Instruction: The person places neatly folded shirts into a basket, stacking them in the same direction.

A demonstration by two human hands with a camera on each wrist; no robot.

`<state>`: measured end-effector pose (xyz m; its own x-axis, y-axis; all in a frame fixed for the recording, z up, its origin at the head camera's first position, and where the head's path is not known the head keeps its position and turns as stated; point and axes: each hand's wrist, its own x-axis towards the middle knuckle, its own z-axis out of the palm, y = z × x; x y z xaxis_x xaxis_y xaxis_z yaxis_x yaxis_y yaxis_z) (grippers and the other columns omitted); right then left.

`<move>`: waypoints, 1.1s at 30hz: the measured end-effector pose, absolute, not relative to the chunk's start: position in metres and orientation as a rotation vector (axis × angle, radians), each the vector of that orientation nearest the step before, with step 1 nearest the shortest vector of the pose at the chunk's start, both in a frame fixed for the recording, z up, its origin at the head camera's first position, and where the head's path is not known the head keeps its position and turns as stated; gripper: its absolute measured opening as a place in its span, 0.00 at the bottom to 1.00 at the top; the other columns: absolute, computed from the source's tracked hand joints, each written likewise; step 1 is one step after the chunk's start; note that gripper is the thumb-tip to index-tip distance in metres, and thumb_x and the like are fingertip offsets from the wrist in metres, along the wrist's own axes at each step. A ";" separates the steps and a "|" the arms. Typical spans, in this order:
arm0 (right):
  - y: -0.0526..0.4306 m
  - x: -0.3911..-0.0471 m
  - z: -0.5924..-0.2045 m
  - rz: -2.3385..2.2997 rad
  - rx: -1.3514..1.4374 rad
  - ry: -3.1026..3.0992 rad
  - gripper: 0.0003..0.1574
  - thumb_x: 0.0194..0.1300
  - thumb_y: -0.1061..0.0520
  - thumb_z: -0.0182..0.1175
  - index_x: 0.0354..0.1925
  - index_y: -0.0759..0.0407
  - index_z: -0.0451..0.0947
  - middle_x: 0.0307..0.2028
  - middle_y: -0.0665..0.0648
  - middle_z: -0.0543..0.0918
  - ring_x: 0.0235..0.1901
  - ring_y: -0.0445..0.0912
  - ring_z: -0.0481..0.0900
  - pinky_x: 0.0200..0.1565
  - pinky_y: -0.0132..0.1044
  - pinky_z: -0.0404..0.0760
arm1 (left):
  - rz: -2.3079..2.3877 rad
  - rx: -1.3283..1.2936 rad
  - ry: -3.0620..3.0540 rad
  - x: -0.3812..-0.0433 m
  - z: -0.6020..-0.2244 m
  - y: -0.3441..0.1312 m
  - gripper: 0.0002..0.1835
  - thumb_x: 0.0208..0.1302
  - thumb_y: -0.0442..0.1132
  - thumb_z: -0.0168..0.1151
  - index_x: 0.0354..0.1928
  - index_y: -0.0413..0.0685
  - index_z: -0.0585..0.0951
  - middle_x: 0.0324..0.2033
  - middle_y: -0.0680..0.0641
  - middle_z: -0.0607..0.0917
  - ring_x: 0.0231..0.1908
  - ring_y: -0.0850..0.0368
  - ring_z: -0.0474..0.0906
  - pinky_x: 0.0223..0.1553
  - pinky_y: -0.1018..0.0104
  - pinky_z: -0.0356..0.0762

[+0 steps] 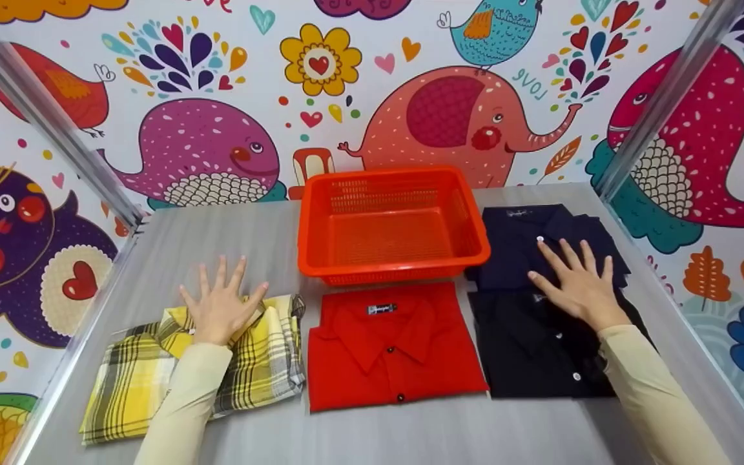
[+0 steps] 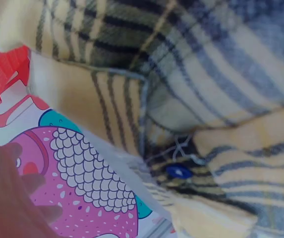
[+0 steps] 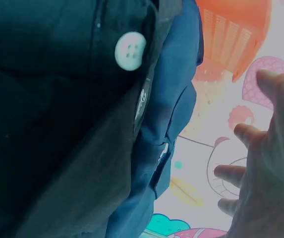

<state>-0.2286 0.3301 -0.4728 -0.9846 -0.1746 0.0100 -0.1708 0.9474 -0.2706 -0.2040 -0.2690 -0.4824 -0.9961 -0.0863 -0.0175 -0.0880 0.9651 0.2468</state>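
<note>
My left hand (image 1: 220,310), fingers spread, is over the collar of a folded yellow plaid shirt (image 1: 130,381). In the left wrist view the plaid cloth and a blue button (image 2: 179,171) show close up, with the hand at the lower left. My right hand (image 1: 582,290) spreads its fingers above a black folded shirt (image 1: 520,361) and a navy folded shirt (image 1: 514,258). A white button (image 3: 130,51) of the dark shirt shows in the right wrist view. Neither hand holds anything. Between them lies a red folded shirt (image 1: 404,349), collar toward the back.
An orange plastic basket (image 1: 394,266) stands at the back middle of the grey table (image 1: 230,226), behind the red shirt. Metal posts (image 1: 662,97) rise at the table's back corners. Walls printed with cartoon animals (image 1: 204,148) close in the back and sides.
</note>
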 end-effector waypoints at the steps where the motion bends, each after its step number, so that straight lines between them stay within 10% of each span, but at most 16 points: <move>1: 0.329 -0.227 -0.473 -0.420 -0.290 3.091 0.47 0.68 0.28 0.42 0.75 0.49 0.50 0.72 0.71 0.48 0.69 0.70 0.32 0.59 0.72 0.25 | 0.395 -0.133 3.107 -0.204 -0.483 -0.268 0.47 0.63 0.76 0.33 0.76 0.55 0.48 0.74 0.39 0.41 0.69 0.34 0.24 0.55 0.32 0.11; 12: 0.294 -0.201 -0.490 -0.415 -0.639 3.132 0.33 0.66 0.47 0.59 0.63 0.63 0.70 0.55 0.72 0.73 0.61 0.70 0.61 0.58 0.71 0.54 | 0.332 -0.035 3.077 -0.186 -0.487 -0.243 0.41 0.68 0.69 0.37 0.73 0.50 0.60 0.70 0.31 0.51 0.69 0.29 0.35 0.58 0.29 0.19; 24: 0.242 -0.183 -0.499 -0.389 -0.933 3.090 0.23 0.62 0.52 0.65 0.50 0.66 0.79 0.49 0.66 0.79 0.51 0.62 0.73 0.49 0.60 0.71 | 0.219 0.322 3.190 -0.161 -0.478 -0.189 0.29 0.67 0.57 0.55 0.56 0.38 0.77 0.59 0.31 0.72 0.62 0.29 0.60 0.61 0.30 0.48; 33: 0.212 -0.174 -0.496 -0.610 -0.902 2.999 0.21 0.60 0.56 0.66 0.47 0.70 0.79 0.36 0.59 0.77 0.33 0.51 0.74 0.36 0.45 0.77 | 0.320 0.500 3.273 -0.149 -0.486 -0.164 0.15 0.56 0.40 0.68 0.36 0.34 0.76 0.33 0.36 0.77 0.37 0.38 0.72 0.36 0.49 0.72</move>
